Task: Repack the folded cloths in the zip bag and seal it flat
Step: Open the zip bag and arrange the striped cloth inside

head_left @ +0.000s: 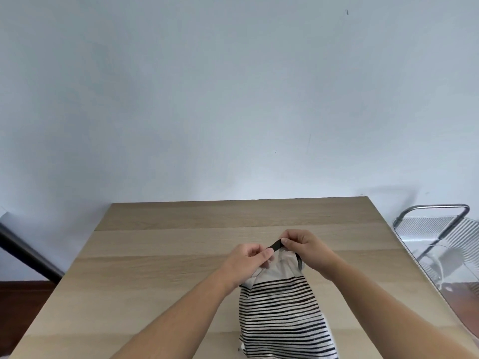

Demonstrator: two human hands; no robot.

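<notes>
A pale wooden table (160, 255) carries one striped zip bag (281, 317)

Both hands (248, 257) (302, 244) pinch zip bag (282, 314) top.

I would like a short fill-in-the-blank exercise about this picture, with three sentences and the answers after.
1. The zip bag has black and white ____.
2. Both hands pinch the bag's dark ____ edge: the left hand and the right hand.
3. The bag lies on a ____ table.

Missing words: stripes; top; wooden
</notes>
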